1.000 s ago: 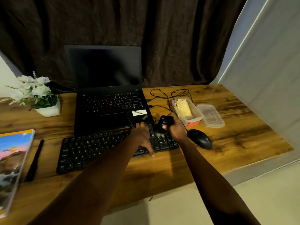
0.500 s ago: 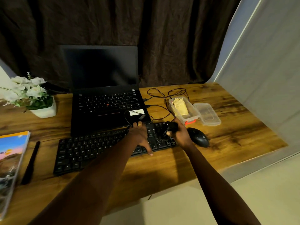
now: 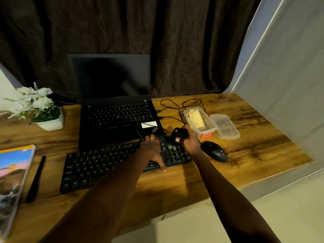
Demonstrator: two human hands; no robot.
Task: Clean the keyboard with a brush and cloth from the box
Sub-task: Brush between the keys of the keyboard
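Note:
A black keyboard (image 3: 98,165) lies on the wooden desk in front of a laptop. My left hand (image 3: 152,151) rests flat across the keyboard's right half, thumb over its front edge. My right hand (image 3: 190,141) grips a black brush (image 3: 178,135) whose bristles touch the keys at the keyboard's right end. A clear plastic box (image 3: 208,127) behind my right hand holds a folded yellow cloth (image 3: 195,117).
The box's lid (image 3: 225,126) lies right of the box. A black mouse (image 3: 214,151) sits just right of the keyboard, with cables (image 3: 177,106) behind. An open laptop (image 3: 115,109), a flower pot (image 3: 50,122), a pen (image 3: 36,178) and a book (image 3: 12,181) lie to the left.
My right hand has shifted the brush slightly over the right-end keys. The left hand has stayed on the keyboard. The camera view moved a little.

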